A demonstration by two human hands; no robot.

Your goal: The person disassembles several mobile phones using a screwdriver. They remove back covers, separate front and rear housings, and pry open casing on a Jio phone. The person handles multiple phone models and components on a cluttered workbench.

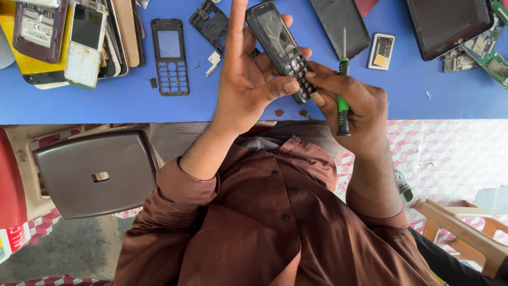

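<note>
My left hand [248,79] holds a black keypad phone [279,47] tilted above the blue table [106,100]. Its thumb presses on the keypad and its index finger points straight up. My right hand [352,103] grips a green-handled screwdriver [343,90] with the thin shaft pointing away from me. The fingertips of that hand touch the lower end of the phone. Both forearms come out of brown shirt sleeves.
On the table lie a black phone front frame [169,55], a black inner frame [210,24], a pile of old phones [69,37], a dark back cover [338,24], a small battery [381,51], a tablet [447,24] and circuit boards [489,50]. A grey stool [95,177] stands at the left.
</note>
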